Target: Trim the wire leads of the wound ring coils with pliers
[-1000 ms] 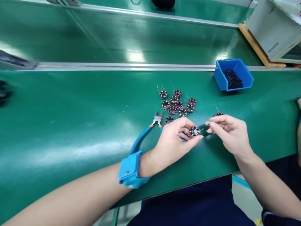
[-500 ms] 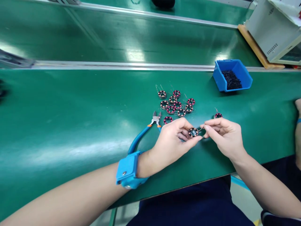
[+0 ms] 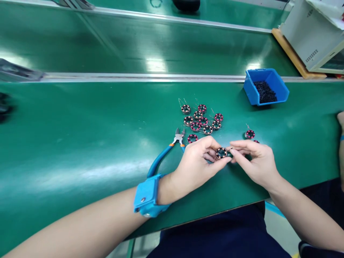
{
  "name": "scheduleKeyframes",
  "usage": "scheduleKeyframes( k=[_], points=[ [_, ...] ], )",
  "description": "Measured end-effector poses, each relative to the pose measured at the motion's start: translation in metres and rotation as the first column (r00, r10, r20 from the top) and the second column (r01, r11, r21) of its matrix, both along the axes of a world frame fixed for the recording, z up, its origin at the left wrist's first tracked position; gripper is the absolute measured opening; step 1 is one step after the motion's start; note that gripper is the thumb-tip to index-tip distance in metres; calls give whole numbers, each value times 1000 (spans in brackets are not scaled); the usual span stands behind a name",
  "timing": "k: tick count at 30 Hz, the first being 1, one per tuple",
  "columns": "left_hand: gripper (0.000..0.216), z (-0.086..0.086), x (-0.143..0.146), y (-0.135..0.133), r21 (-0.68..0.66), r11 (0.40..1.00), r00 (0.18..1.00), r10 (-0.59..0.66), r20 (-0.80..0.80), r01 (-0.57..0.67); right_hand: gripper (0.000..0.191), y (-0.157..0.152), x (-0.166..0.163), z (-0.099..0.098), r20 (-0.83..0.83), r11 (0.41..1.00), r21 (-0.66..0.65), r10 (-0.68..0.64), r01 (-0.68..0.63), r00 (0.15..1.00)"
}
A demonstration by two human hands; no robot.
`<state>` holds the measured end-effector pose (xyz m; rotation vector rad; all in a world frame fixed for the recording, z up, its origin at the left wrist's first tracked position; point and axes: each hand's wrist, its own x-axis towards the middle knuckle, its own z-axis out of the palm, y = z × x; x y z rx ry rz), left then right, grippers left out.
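Between the thumb and fingers of my left hand point(image 3: 197, 166) is a small ring-shaped wound coil point(image 3: 221, 153), black with copper windings. My right hand point(image 3: 254, 159) pinches at the coil's right side, where its thin wire lead point(image 3: 230, 149) comes out; the fingertips hide part of it. Diagonal cutters point(image 3: 161, 157) with blue handles lie with jaws apart beside my left hand, which covers part of them. Beyond my hands is a cluster of several similar coils point(image 3: 203, 122), some with copper and some with pink windings. One pink coil point(image 3: 249, 134) lies above my right hand, another partly hidden.
A blue bin point(image 3: 251, 89) of small black pieces stands at the back right by a metal rail point(image 3: 150, 77). A grey machine point(image 3: 309, 39) sits on a wooden board behind it. Another person's arm point(image 3: 341, 143) shows at the right edge. A blue band point(image 3: 146, 195) wraps my left wrist.
My right hand has moved slightly left, closer to the coil, and its fingers now cover more of the wire lead. My left hand still holds the coil.
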<state>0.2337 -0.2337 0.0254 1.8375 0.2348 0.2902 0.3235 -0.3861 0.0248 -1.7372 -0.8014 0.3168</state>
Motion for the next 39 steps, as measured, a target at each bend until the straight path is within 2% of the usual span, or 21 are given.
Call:
scheduleKeyframes(
  k=[3, 5, 10, 13, 20, 27, 30, 32, 34, 37, 39],
  points=[
    [18, 0, 0, 0, 1, 1000, 1000, -9, -2, 9, 38, -4, 2, 1, 97, 999, -17, 40, -38, 994],
    [19, -1, 0, 1, 7, 1000, 1000, -14, 4, 13, 42, -6, 4, 3, 131, 999, -30, 36, -32, 991],
    [18, -5, -1, 1, 23, 999, 999, -28, 28, 27, 18, -8, 9, 7, 240, 989, -105, 128, -106, 962],
    [17, -6, -2, 1, 57, 998, 998, -40, 43, 37, 12, -7, 10, 8, 284, 981, -133, 175, -142, 943],
    [12, -5, -3, 3, 237, 967, 988, -119, 97, 93, 12, -4, 6, 4, 403, 977, -153, 198, -147, 894],
    [13, -8, -4, 1, 327, 942, 987, -120, 109, 79, 19, -8, 6, 0, 448, 963, -170, 266, -210, 854],
    [13, -9, -4, 1, 383, 921, 991, -106, 80, 67, 23, -10, 5, -3, 459, 948, -216, 309, -233, 833],
    [12, -7, -3, 3, 475, 875, 992, -120, 35, 89, 23, -12, 3, -2, 444, 941, -240, 324, -237, 835],
    [10, -3, -2, 7, 618, 775, 990, -139, -37, 132, 23, -16, 5, 2, 402, 964, -192, 250, -186, 881],
    [22, 11, 1, 13, 800, 577, 986, -113, -124, 167, 19, -22, 21, 18, 310, 996, -10, -80, 88, 947],
    [39, 24, 9, 13, 843, 514, 986, -126, -106, 156, 11, -23, 42, 29, 254, 961, 95, -276, 260, 927]
  ],
)
